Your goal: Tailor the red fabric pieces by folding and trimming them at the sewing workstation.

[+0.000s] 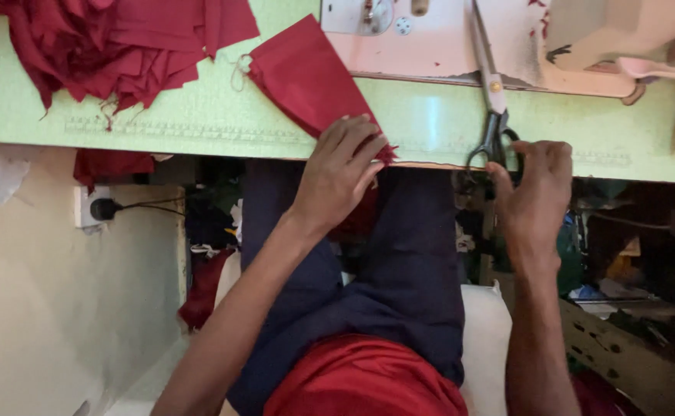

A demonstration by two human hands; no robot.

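Nearest, at the bench [199,127] edge: left hand [339,171] flat, fingers spread, pressing the near corner of the folded red cloth [306,81]. Right hand [534,189] at 3 o'clock from it, fingers curled around the black handles of the scissors [491,100]. Both forearms reaching up from 6 o'clock. Cloth running long from the left hand toward 11 o'clock. Scissors lying lengthwise toward 12 o'clock, blades pointing away onto the sewing machine base [445,38]. Farther off at 10 o'clock, heaped red fabric pieces [114,42].

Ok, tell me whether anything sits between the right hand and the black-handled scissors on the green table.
Nothing visible does. The right hand is already at the black-handled steel scissors, its fingers touching the handle loops at the edge of the green table.
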